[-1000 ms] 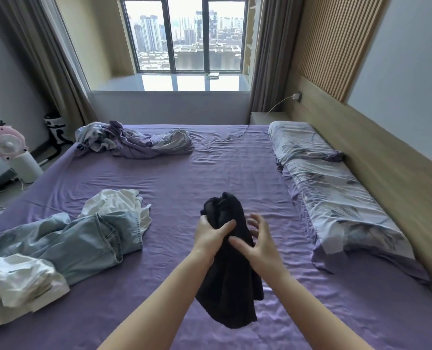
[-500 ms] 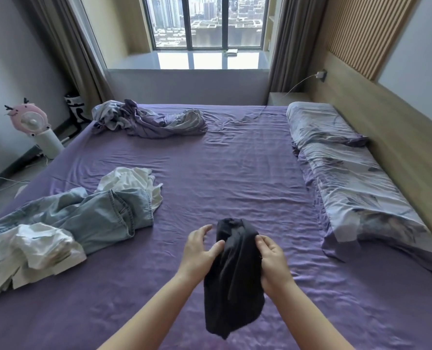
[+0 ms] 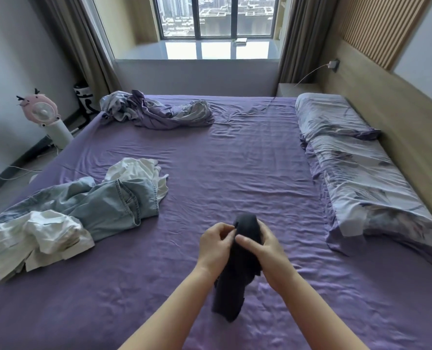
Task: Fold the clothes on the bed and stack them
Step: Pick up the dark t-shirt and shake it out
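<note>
Head view, both forearms reach forward, left hand (image 3: 216,245) and right hand (image 3: 265,251) pinch one dark garment (image 3: 237,274) bunched between curled fingers, held above the purple bed (image 3: 235,160), one pair of jeans (image 3: 96,205), two white garments (image 3: 33,236), two pillows (image 3: 356,173)

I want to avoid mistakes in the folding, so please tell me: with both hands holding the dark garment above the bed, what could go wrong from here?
1. The left hand and right hand grip the bunched black fabric garment only near its top; the hanging part may fold unevenly.
2. The crumpled light blue denim jeans and white cotton clothes lie tangled together, so pulling one might drag the other.
</note>
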Demonstrator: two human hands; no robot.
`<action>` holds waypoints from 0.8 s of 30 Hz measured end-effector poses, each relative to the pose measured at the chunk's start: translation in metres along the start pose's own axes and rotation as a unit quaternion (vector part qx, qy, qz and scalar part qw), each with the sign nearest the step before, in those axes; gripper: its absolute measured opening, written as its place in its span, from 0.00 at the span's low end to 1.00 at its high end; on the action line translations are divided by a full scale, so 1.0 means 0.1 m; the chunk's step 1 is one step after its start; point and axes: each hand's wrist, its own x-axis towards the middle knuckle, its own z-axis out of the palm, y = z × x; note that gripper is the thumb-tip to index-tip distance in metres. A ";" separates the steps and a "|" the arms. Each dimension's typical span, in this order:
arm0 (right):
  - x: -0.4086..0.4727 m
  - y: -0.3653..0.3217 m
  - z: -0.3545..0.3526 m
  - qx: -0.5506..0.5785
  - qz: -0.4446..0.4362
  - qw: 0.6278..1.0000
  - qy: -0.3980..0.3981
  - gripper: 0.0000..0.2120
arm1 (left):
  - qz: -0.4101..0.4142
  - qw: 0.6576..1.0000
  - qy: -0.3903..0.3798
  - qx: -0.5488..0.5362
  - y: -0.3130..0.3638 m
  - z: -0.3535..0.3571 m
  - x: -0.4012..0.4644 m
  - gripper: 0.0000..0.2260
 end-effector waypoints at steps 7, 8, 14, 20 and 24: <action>-0.04 0.09 -0.07 0.007 0.014 0.993 0.113 0.05 | -0.107 0.985 0.005 -0.137 0.16 0.01 0.12 0.06; -0.03 0.10 -0.09 0.012 0.016 0.992 0.122 0.06 | -0.102 0.989 0.006 -0.102 0.14 0.01 0.12 0.05; 0.00 0.20 -0.29 0.011 0.038 0.972 0.232 0.09 | -0.106 0.994 0.029 -0.015 -0.04 -0.19 0.10 0.06; 0.07 0.05 -0.31 0.103 0.059 0.967 0.224 0.10 | 0.039 0.960 -0.246 0.128 -0.01 -0.25 -0.05 0.31; 0.09 -0.07 -0.39 0.120 0.061 0.971 0.197 0.05 | 0.059 0.951 -0.259 0.158 0.04 -0.26 -0.04 0.09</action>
